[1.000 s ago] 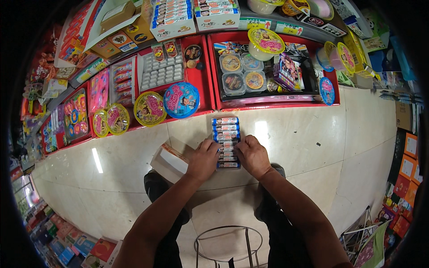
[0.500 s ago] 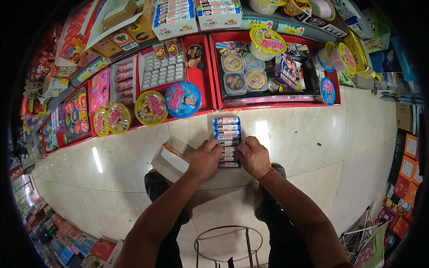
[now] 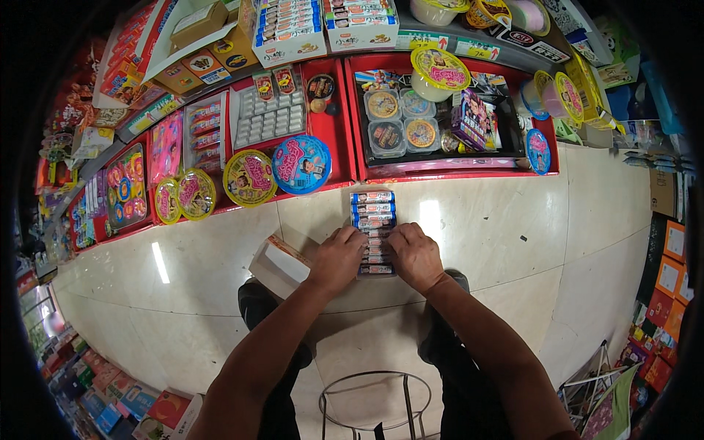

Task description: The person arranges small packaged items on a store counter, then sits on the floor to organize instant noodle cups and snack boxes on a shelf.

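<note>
The person's left hand (image 3: 339, 255) and right hand (image 3: 414, 253) curl their fingers against opposite sides of a row of blue-and-white wrapped bars (image 3: 372, 207) on the floor (image 3: 491, 271) between the feet; whether they pinch any single bar cannot be told. An opened carton (image 3: 282, 264), white inside, lies beside the left hand. Ahead, a red bin (image 3: 414, 175) holds clear tubs (image 3: 383, 105) and a purple box (image 3: 471, 121), while a white box (image 3: 293, 50) above is filled with similar wrapped bars.
</note>
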Action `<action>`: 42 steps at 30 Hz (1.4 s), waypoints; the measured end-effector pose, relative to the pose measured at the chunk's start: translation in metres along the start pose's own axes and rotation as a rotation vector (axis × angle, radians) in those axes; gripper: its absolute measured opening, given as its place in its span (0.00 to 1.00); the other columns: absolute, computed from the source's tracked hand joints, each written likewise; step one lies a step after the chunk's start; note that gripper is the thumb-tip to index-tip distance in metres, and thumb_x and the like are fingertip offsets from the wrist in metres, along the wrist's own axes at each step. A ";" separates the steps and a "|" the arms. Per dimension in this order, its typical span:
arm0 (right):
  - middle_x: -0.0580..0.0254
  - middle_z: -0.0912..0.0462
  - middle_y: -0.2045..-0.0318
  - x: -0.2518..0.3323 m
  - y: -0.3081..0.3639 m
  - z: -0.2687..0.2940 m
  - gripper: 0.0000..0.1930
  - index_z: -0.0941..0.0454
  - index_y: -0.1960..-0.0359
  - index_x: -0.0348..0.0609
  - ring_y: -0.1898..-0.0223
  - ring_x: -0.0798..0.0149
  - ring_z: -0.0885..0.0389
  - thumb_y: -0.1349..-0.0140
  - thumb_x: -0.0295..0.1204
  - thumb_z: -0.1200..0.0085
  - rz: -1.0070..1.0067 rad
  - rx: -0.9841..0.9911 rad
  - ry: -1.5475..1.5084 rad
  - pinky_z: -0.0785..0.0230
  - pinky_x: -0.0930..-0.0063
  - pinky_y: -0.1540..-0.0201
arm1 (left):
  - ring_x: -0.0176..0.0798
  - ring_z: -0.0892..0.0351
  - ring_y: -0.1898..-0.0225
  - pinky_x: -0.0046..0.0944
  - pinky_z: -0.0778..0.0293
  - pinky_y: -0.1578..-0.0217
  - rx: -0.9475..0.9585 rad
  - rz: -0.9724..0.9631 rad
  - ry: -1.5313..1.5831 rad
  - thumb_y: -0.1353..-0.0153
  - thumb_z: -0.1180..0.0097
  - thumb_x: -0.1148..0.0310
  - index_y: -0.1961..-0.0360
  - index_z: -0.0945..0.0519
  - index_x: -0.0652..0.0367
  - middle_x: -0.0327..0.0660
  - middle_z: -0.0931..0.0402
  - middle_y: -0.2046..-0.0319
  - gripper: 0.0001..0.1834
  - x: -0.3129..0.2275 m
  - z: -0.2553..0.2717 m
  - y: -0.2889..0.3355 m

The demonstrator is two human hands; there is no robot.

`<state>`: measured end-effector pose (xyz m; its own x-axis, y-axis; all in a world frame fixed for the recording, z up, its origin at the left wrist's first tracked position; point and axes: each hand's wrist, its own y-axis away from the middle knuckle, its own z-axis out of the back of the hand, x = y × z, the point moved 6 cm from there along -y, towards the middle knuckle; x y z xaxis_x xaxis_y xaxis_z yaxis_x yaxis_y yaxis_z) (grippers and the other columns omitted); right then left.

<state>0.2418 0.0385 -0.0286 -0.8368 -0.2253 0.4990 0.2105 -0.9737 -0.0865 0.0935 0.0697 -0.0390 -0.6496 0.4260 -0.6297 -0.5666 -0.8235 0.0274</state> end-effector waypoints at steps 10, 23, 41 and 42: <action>0.63 0.25 0.67 -0.009 -0.009 0.013 0.10 0.19 0.70 0.45 0.62 0.60 0.22 0.57 0.25 0.36 -0.091 -0.070 -0.004 0.23 0.68 0.65 | 0.45 0.22 0.64 0.42 0.25 0.64 -0.185 0.016 0.024 0.48 0.38 0.74 0.65 0.20 0.56 0.39 0.28 0.65 0.08 0.009 0.012 -0.006; 0.64 0.22 0.68 -0.009 -0.024 0.008 0.02 0.21 0.72 0.46 0.63 0.60 0.20 0.48 0.26 0.42 -0.161 0.015 0.082 0.23 0.66 0.67 | 0.47 0.23 0.67 0.46 0.25 0.67 -0.095 0.095 -0.046 0.48 0.38 0.73 0.71 0.25 0.55 0.39 0.30 0.67 0.07 0.014 0.010 -0.015; 0.53 0.25 0.53 -0.006 -0.021 0.013 0.20 0.23 0.50 0.40 0.52 0.52 0.24 0.48 0.25 0.41 -0.099 -0.068 -0.005 0.27 0.61 0.51 | 0.46 0.23 0.59 0.45 0.23 0.60 -0.016 0.077 -0.113 0.43 0.40 0.62 0.42 0.27 0.57 0.43 0.33 0.57 0.27 0.009 0.010 -0.007; 0.53 0.24 0.54 -0.009 -0.021 0.013 0.19 0.23 0.51 0.40 0.53 0.52 0.23 0.48 0.24 0.41 -0.108 -0.075 -0.008 0.26 0.61 0.52 | 0.46 0.23 0.59 0.45 0.23 0.60 -0.019 0.066 -0.115 0.42 0.40 0.62 0.42 0.26 0.57 0.43 0.33 0.57 0.26 0.009 0.011 -0.007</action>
<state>0.2513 0.0612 -0.0197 -0.8485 -0.1192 0.5156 0.0810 -0.9921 -0.0961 0.0863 0.0835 -0.0366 -0.7399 0.4098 -0.5335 -0.5116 -0.8578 0.0505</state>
